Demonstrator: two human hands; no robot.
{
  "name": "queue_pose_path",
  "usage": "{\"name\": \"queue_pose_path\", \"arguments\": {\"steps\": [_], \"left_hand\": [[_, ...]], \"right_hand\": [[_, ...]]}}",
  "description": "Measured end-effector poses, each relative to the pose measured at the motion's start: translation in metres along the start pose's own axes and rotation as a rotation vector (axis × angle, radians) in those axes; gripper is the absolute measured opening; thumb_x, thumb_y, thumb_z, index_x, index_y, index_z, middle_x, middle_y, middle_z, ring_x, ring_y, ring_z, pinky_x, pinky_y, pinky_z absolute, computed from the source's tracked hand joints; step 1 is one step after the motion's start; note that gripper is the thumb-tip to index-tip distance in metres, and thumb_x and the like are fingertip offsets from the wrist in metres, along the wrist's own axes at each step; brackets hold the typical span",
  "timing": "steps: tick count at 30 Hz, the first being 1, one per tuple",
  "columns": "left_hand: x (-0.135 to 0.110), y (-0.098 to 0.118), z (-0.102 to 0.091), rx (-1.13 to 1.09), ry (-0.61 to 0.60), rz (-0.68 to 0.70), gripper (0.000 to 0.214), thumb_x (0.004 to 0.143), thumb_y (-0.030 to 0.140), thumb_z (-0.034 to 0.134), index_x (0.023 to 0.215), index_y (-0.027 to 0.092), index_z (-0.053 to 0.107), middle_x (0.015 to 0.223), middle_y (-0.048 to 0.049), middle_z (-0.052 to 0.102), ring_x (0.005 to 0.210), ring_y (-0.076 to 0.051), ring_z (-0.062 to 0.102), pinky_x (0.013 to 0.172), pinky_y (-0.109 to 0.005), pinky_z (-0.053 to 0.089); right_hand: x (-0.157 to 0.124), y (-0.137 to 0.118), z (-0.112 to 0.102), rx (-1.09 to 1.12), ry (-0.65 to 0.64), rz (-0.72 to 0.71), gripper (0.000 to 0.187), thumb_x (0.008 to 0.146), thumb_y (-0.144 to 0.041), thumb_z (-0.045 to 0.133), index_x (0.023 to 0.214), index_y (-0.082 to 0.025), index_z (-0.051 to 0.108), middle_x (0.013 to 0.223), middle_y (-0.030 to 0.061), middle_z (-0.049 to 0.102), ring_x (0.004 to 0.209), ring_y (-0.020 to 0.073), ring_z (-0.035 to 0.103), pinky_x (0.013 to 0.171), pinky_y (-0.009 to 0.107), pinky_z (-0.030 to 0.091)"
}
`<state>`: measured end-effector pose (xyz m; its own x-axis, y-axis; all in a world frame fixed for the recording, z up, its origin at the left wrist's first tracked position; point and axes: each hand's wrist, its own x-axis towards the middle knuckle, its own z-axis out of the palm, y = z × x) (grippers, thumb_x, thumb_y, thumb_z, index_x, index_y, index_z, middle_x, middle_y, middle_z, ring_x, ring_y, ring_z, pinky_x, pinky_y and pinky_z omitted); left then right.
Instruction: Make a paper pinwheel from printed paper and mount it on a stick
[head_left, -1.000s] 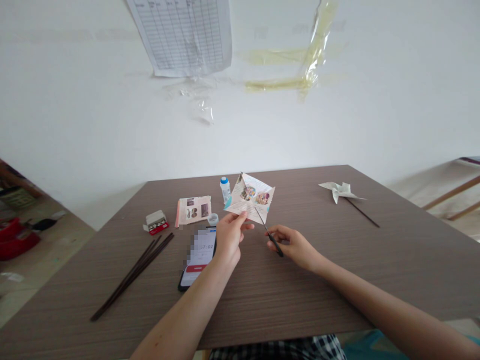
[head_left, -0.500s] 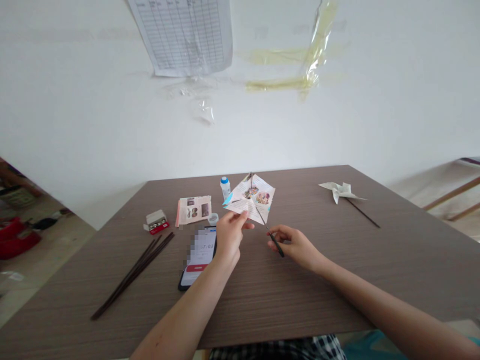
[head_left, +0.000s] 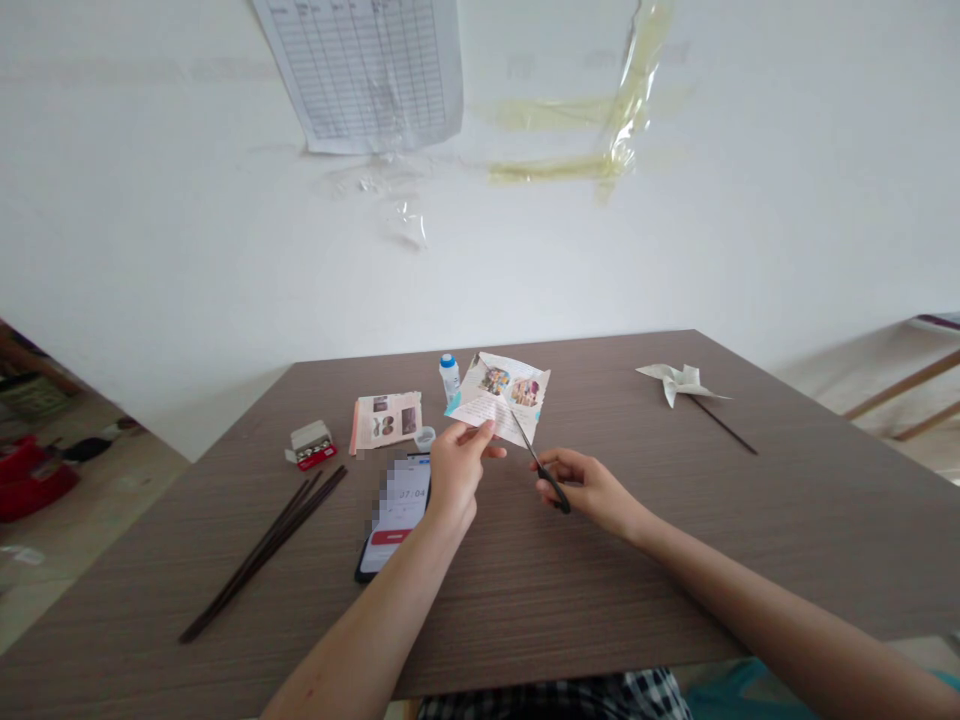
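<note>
My left hand pinches the near corner of a printed paper square and holds it up above the brown table. To its right, my right hand grips black-handled scissors. Their blades reach into the paper's lower right edge. Both hands hover over the table's middle, just right of a phone that lies face up.
Dark thin sticks lie at the left. A small red and white box, a folded leaflet, a clear cap and a glue bottle sit behind the phone. A finished paper pinwheel lies far right.
The paper has tilted and flattened in my left hand, and the scissors' blades have shifted slightly along its edge. Both hands stayed nearly where they were.
</note>
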<state>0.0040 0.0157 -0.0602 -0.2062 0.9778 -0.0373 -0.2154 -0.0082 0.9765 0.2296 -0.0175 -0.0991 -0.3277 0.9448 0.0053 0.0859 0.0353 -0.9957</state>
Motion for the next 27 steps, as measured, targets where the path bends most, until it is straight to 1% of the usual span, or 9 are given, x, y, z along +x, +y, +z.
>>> {"name": "queue_pose_path", "arguments": {"steps": [4, 9, 15, 18, 20, 24, 27], "left_hand": [[-0.001, 0.004, 0.002, 0.018, -0.004, -0.022, 0.043, 0.076, 0.044, 0.118, 0.079, 0.02, 0.082, 0.086, -0.0083, 0.09, 0.059, -0.019, 0.08, 0.048, -0.021, 0.029], [-0.006, 0.006, 0.004, 0.019, -0.026, -0.049, 0.044, 0.075, 0.044, 0.119, 0.08, 0.02, 0.082, 0.084, -0.0067, 0.088, 0.057, -0.018, 0.078, 0.047, -0.021, 0.025], [-0.01, 0.007, 0.005, -0.015, -0.019, -0.05, 0.036, 0.076, 0.038, 0.117, 0.085, 0.02, 0.087, 0.082, -0.0044, 0.087, 0.058, -0.016, 0.075, 0.049, -0.022, 0.037], [-0.01, 0.008, 0.006, -0.027, -0.012, -0.062, 0.033, 0.076, 0.035, 0.116, 0.084, 0.019, 0.087, 0.081, -0.0049, 0.087, 0.057, -0.015, 0.074, 0.048, -0.021, 0.032], [-0.011, 0.008, 0.006, -0.025, -0.006, -0.064, 0.032, 0.076, 0.034, 0.115, 0.085, 0.019, 0.088, 0.083, -0.0061, 0.089, 0.058, -0.016, 0.075, 0.048, -0.022, 0.029], [-0.012, 0.009, 0.007, -0.038, -0.003, -0.061, 0.033, 0.074, 0.034, 0.116, 0.087, 0.019, 0.09, 0.086, -0.0069, 0.09, 0.057, -0.014, 0.074, 0.049, -0.022, 0.03], [-0.012, 0.009, 0.008, -0.03, -0.004, -0.075, 0.038, 0.073, 0.038, 0.118, 0.086, 0.019, 0.088, 0.085, -0.0067, 0.09, 0.055, -0.014, 0.073, 0.049, -0.022, 0.026]], "right_hand": [[-0.001, -0.002, 0.0, 0.027, -0.012, 0.009, 0.078, 0.082, -0.087, 0.112, 0.12, -0.024, 0.086, 0.081, 0.0015, 0.08, 0.081, 0.0257, 0.074, 0.081, 0.042, 0.058], [0.0, -0.002, 0.0, 0.056, -0.018, 0.013, 0.081, 0.081, -0.087, 0.113, 0.122, -0.023, 0.085, 0.082, 0.0013, 0.08, 0.08, 0.0242, 0.072, 0.081, 0.041, 0.057], [0.001, 0.0, 0.0, 0.051, -0.02, 0.0, 0.081, 0.084, -0.087, 0.111, 0.123, -0.022, 0.085, 0.083, 0.0014, 0.079, 0.081, 0.0244, 0.071, 0.082, 0.042, 0.057], [0.001, 0.0, 0.0, 0.041, -0.015, -0.002, 0.08, 0.085, -0.089, 0.109, 0.123, -0.022, 0.085, 0.083, 0.0017, 0.079, 0.081, 0.0247, 0.072, 0.082, 0.042, 0.057], [0.0, 0.0, 0.0, 0.042, -0.009, 0.001, 0.082, 0.084, -0.09, 0.11, 0.122, -0.022, 0.085, 0.082, 0.0014, 0.079, 0.08, 0.0244, 0.071, 0.081, 0.042, 0.057], [0.0, -0.001, 0.0, 0.039, -0.002, 0.005, 0.082, 0.083, -0.09, 0.11, 0.122, -0.022, 0.085, 0.082, 0.0011, 0.079, 0.079, 0.0237, 0.071, 0.081, 0.041, 0.057], [0.0, -0.001, 0.0, 0.033, -0.003, 0.006, 0.08, 0.083, -0.089, 0.11, 0.121, -0.023, 0.086, 0.082, 0.0009, 0.079, 0.078, 0.0239, 0.071, 0.081, 0.042, 0.057]]}}
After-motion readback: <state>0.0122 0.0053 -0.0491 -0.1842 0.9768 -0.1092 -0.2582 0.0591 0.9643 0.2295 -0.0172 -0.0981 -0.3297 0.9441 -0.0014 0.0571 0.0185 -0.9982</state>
